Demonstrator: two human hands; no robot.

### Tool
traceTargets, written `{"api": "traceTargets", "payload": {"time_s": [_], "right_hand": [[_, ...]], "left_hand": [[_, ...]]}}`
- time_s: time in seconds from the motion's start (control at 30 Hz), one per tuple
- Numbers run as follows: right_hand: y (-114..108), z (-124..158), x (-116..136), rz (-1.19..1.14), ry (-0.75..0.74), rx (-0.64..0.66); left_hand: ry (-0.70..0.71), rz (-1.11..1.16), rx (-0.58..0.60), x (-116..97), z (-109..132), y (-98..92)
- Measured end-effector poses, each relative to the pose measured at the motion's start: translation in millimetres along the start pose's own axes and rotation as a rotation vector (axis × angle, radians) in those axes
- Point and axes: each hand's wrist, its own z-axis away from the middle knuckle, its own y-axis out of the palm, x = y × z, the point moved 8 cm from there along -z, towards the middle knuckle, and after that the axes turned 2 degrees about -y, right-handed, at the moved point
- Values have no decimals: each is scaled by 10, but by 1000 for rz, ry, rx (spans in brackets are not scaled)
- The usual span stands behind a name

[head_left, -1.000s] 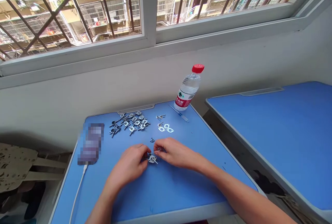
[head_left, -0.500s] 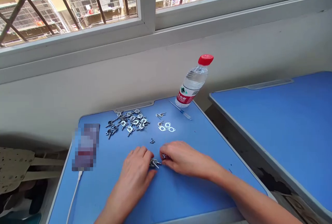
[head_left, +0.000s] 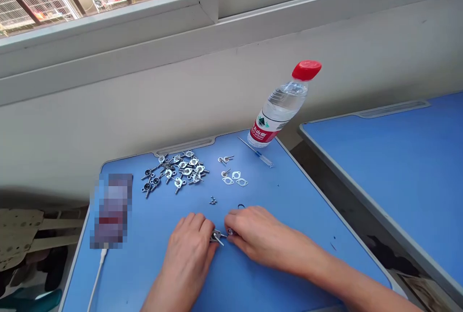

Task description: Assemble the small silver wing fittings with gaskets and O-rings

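Observation:
My left hand (head_left: pixel 188 251) is closed around a small metal fitting (head_left: pixel 216 236) with a flanged plate and a thin pin sticking out toward me. Just right of it, my right hand (head_left: pixel 253 232) pinches a small round-ended metal piece (head_left: pixel 230 231) at the fitting's side; the fingers partly hide it, and I cannot tell if the two parts are joined. A thin black ring (head_left: pixel 241 206) lies at the knuckles of my right hand. Beyond the hands is a little cluster of tiny screw-like metal parts (head_left: pixel 213 200).
Several similar metal fittings (head_left: pixel 186 171) are heaped at the back left. Flat oval gaskets (head_left: pixel 242 183) and pieces with pins (head_left: pixel 225 159) lie right of them. A water bottle (head_left: pixel 278 114), a thin clear-and-blue tool (head_left: pixel 256 153) and a blurred phone-like object (head_left: pixel 112 210) with a cable surround the blue table (head_left: pixel 296 210).
The view has tilted down and shifted a little. Both hands stay close together at the fitting. The black ring now shows by my right hand, where it did not show before.

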Motion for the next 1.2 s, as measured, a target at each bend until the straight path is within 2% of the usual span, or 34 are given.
{"api": "traceTargets", "payload": {"time_s": [0.43, 0.63, 0.97, 1.2], "right_hand": [[47, -24, 19, 12, 10, 30], [41, -18, 47, 14, -16, 4], [71, -11, 61, 12, -16, 28], [25, 4, 2, -27, -12, 4]], "left_hand": [[-5, 53, -14, 8, -5, 20], [14, 54, -50, 14, 1, 41], [-14, -8, 39, 23, -60, 24], [44, 4, -5, 0, -68, 28]]}}
